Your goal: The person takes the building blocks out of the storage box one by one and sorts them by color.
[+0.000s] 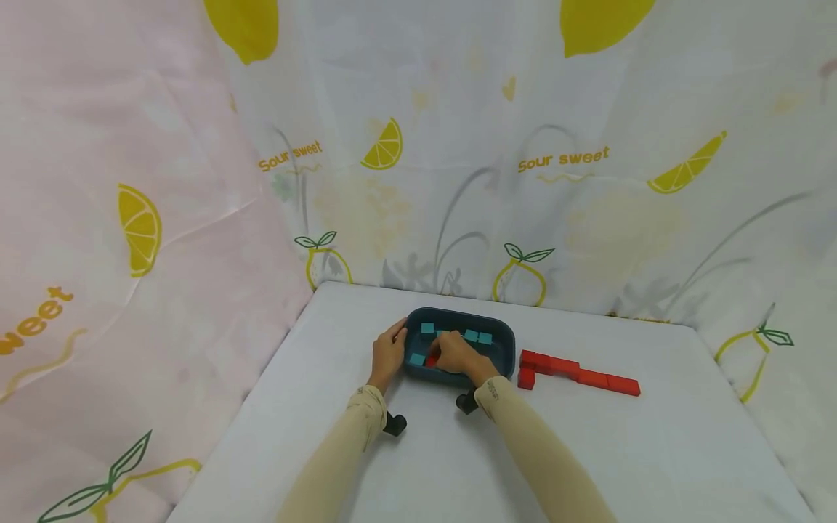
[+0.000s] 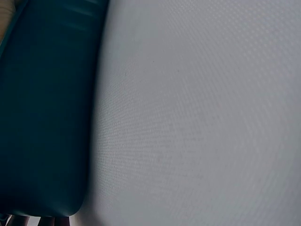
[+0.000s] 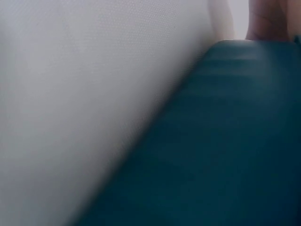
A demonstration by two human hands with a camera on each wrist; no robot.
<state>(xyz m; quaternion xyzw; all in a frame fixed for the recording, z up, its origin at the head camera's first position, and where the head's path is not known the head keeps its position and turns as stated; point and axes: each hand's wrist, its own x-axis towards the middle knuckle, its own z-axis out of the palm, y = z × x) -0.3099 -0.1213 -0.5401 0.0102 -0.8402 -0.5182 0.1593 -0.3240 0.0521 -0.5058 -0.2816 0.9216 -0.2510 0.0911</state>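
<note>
A dark teal tray (image 1: 503, 356) stands on the white table with several light-blue blocks (image 1: 428, 328) inside. My left hand (image 1: 389, 354) lies along the tray's left end, its fingers touching the wall near the rim. Over the tray's front wall reaches my right hand (image 1: 454, 354), its curled fingers pinching a red block (image 1: 431, 360) low inside; they partly hide that block. The left wrist view has the tray's outer wall (image 2: 47, 108) close up, with fingertips at its lower corner. Much of the right wrist view is also the tray's wall (image 3: 225, 141).
Right of the tray, several red blocks (image 1: 592, 378) form a row across the table (image 1: 686, 436), with another red block (image 1: 526, 378) in front of the row's left end. A lemon-print curtain (image 1: 431, 203) hangs behind and at both sides.
</note>
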